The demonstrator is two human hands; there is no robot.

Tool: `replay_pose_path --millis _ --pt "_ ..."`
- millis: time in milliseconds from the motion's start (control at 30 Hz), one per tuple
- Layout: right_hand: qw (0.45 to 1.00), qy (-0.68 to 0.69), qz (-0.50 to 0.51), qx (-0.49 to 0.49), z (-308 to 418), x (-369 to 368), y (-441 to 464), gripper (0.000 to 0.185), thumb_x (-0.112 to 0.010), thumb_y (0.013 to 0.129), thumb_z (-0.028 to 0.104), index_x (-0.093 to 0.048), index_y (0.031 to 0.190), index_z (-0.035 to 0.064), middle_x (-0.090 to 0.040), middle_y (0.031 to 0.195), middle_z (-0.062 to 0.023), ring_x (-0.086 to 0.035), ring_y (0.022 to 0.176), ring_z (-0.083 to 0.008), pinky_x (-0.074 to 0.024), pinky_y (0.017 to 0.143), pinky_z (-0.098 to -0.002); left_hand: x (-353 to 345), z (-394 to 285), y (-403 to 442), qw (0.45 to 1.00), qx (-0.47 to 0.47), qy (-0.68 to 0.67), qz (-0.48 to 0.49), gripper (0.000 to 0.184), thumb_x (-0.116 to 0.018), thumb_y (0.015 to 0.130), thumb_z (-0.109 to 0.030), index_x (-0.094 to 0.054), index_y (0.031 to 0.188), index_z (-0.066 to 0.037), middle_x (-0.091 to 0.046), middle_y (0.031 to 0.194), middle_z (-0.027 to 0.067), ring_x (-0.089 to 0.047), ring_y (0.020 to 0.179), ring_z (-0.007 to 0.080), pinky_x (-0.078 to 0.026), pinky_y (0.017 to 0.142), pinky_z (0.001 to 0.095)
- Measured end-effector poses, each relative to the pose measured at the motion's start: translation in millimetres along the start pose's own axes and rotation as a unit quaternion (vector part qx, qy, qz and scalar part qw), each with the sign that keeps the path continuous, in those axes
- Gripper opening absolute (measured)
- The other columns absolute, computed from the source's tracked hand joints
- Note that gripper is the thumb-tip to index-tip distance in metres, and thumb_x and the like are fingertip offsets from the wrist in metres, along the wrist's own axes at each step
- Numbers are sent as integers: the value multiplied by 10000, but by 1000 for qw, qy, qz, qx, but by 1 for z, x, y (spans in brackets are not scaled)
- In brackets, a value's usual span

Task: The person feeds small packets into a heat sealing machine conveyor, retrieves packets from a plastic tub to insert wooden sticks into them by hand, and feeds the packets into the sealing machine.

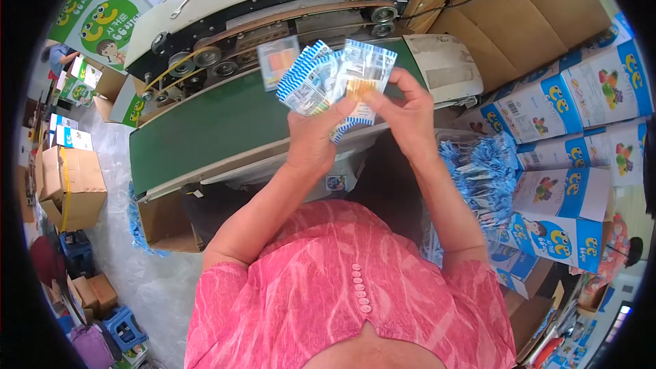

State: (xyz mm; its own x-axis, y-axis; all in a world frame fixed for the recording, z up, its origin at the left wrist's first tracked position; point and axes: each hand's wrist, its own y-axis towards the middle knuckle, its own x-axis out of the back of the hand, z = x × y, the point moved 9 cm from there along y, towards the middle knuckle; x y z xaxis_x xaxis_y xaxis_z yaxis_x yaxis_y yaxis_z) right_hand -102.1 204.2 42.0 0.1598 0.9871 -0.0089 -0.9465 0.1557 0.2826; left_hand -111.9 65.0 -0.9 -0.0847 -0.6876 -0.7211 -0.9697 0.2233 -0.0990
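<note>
Several blue-and-white striped packets (311, 82) are fanned out in my left hand (313, 133), whose fingers are closed round them. My right hand (407, 109) pinches another packet (367, 63) of the same kind at its lower part, where orange contents show through. Both hands meet above the green belt (198, 133) of a sealing machine. A clear packet with orange and red contents (279, 61) lies on the belt just beyond my left hand.
The machine (256, 27) with belts and pulleys runs across the front. On the right are piled blue packets (482, 171) and printed cartons (570, 106). Brown boxes (74, 181) stand at left. Another person (60, 58) is at far left.
</note>
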Motion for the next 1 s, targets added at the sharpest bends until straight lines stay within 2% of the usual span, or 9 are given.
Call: replay_pose_path --millis 67,200,300,333,433,567,733,833,1000 --pt "1000 -4 4 -30 -5 1 -5 212 -689 798 22 -646 1006 22 -644 960 -30 -584 888 -91 -480 746 -228 -2 -3 0 998 -55 30 4 431 -686 770 -15 -525 1170 -27 -618 1075 76 -622 957 191 -523 814 329" --pt "991 110 -63 36 3 19 -5 167 -643 847 64 -630 1010 29 -650 957 -52 -612 864 -108 -514 663 -226 -9 1 -1 999 -1 -38 2 408 -670 775 3 -529 1157 -24 -618 1076 77 -619 968 195 -503 852 324" --pt "967 174 -165 -89 -18 52 7 173 -608 879 129 -602 1017 25 -657 930 -72 -646 779 -136 -516 526 -217 -14 -4 2 999 11 -51 -3 402 -665 774 9 -530 1151 -25 -617 1078 78 -617 972 197 -504 851 333" --pt "967 172 -165 -87 -21 61 15 173 -608 879 129 -602 1017 26 -657 930 -72 -646 779 -136 -516 526 -217 -14 -3 3 998 18 -58 -7 399 -663 773 12 -531 1148 -25 -617 1079 79 -616 975 198 -505 851 337" --pt "976 2 -147 -164 -53 89 48 222 -595 890 184 -577 1022 7 -662 881 -82 -656 681 -158 -492 437 -222 -12 -5 2 998 21 -58 -6 400 -658 771 13 -531 1149 -25 -617 1080 82 -616 975 199 -505 851 339" --pt "976 -78 -55 -197 -72 82 80 261 -628 866 207 -579 1019 1 -661 856 -88 -637 631 -138 -476 441 -205 -11 -11 0 998 18 -58 -2 399 -653 772 11 -530 1150 -25 -617 1080 85 -617 975 200 -507 850 342" --pt "976 -129 -10 -175 -79 52 96 304 -653 846 233 -580 1027 1 -661 841 -85 -618 633 -116 -468 443 -216 -1 -15 1 999 13 -47 -5 395 -646 776 10 -529 1152 -24 -616 1083 88 -617 975 199 -508 845 340" --pt "964 -245 -41 -95 -53 46 89 333 -689 812 252 -603 1009 -2 -662 848 -64 -604 644 -101 -474 478 -226 3 -22 0 999 -9 -49 -14 401 -650 773 13 -529 1153 -23 -617 1079 87 -617 972 197 -510 840 338" --pt "990 -127 44 -34 -7 8 29 275 -710 802 194 -632 973 -8 -665 861 -36 -604 659 -95 -495 532 -230 8 -26 6 999 -33 -14 -22 393 -662 774 5 -531 1144 -23 -620 1057 85 -623 952 193 -506 839 328"
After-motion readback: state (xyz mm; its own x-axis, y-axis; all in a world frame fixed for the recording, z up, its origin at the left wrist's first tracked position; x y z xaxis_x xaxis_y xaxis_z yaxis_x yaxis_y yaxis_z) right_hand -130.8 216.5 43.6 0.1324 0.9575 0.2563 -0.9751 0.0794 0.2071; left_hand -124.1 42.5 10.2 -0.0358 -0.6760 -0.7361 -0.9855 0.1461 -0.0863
